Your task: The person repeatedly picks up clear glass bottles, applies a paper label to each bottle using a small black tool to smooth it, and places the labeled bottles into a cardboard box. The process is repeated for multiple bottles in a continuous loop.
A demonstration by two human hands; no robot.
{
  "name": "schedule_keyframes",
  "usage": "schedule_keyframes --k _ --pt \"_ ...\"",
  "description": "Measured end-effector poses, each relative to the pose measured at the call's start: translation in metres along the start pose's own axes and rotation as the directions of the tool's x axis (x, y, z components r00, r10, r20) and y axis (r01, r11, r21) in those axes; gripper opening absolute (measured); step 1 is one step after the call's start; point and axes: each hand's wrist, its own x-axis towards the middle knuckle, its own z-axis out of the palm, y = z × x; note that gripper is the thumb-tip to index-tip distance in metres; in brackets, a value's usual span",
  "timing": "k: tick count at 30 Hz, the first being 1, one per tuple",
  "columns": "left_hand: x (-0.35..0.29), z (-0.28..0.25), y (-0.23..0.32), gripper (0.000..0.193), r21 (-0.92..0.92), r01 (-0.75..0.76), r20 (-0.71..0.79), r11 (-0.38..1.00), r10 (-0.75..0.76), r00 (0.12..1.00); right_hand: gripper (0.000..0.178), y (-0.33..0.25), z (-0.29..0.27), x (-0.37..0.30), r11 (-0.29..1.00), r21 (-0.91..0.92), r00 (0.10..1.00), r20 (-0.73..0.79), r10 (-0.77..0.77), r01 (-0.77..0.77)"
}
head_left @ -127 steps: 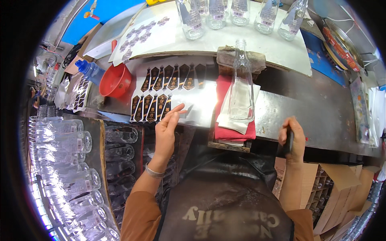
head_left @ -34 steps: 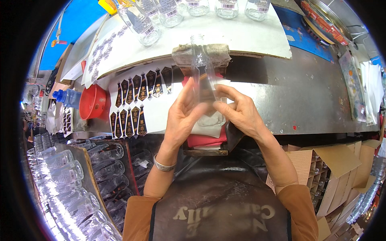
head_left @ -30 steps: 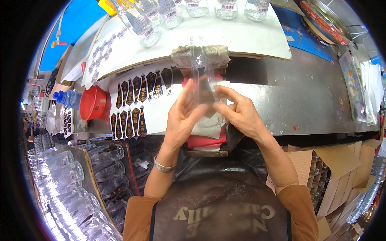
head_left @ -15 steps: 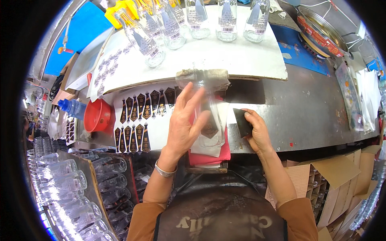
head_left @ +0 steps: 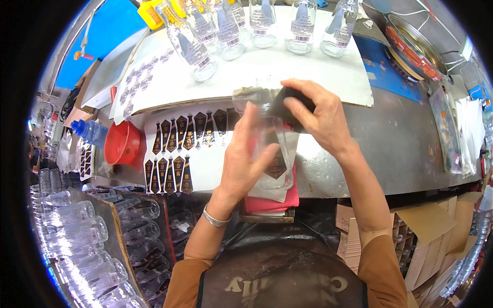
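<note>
A clear glass bottle lies with its base toward me and its neck over a cloth-wrapped rest. A dark tie-shaped decal shows on its body. My left hand is at the bottle's left side, fingers stretched and thumb spread across it; fingertips are a little blurred. My right hand grips a flat black scraper near the neck, its edge smeared by motion. Left of the bottle lies a sheet of dark tie-shaped decals.
Several labelled clear bottles stand on a raised white board. A red bowl and a blue-capped plastic bottle are at the left. Pink cloth lies under the bottle. Crated bottles and cardboard boxes flank me below.
My right hand has moved up and left with the black scraper, from beside the bottle to its neck. My left hand stays by the bottle. The whole view has shifted slightly.
</note>
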Motion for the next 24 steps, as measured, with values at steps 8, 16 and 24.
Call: schedule_keyframes --k 8,16,24 --pt "-0.002 0.003 -0.002 0.097 -0.05 0.031 -0.027 0.998 -0.032 0.999 0.028 -0.008 0.002 0.024 0.983 -0.104 0.982 0.13 -0.139 0.153" --pt "-0.001 0.007 -0.002 0.1 -0.018 -0.012 -0.057 1.0 0.011 0.998 0.028 -0.015 0.006 0.042 0.951 -0.207 0.969 0.135 -0.206 0.231" --pt "-0.018 -0.003 -0.009 0.063 -0.433 0.095 -0.156 0.896 -0.178 0.971 0.029 -0.035 -0.001 -0.035 0.901 -0.068 0.881 0.253 -0.399 0.428"
